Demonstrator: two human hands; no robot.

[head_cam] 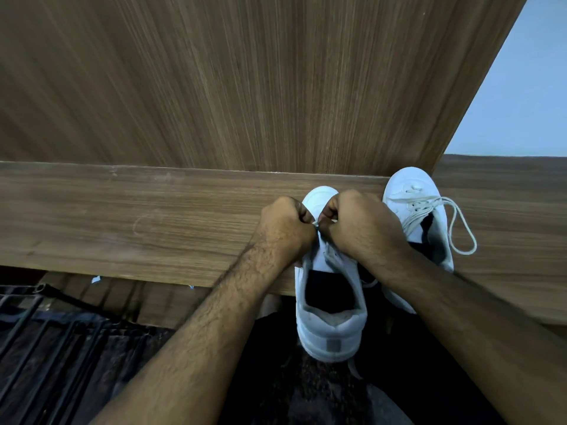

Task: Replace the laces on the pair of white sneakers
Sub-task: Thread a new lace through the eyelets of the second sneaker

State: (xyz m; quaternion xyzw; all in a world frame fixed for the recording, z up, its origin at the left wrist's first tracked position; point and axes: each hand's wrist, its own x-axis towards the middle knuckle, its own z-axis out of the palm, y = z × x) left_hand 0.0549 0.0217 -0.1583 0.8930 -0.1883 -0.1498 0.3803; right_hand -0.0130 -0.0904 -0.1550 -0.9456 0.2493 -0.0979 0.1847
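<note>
Two white sneakers lie on a wooden ledge [153, 222], toes pointing away from me. The near sneaker [329, 329] hangs its heel over the ledge's front edge. My left hand [283, 228] and my right hand [357, 225] sit side by side over its eyelet area, fingers curled, pinching a thin white lace tip [316, 224] between them. The second sneaker [411, 191] lies to the right, partly under my right forearm. Its white lace [460, 228] is threaded and trails off in a loose loop to the right.
A tall wooden panel [245, 87] rises right behind the ledge, with a pale wall [527, 87] at the far right. Below the ledge at the left stands a dark metal rack [61, 332]. My dark-clothed lap [306, 394] is underneath the near sneaker.
</note>
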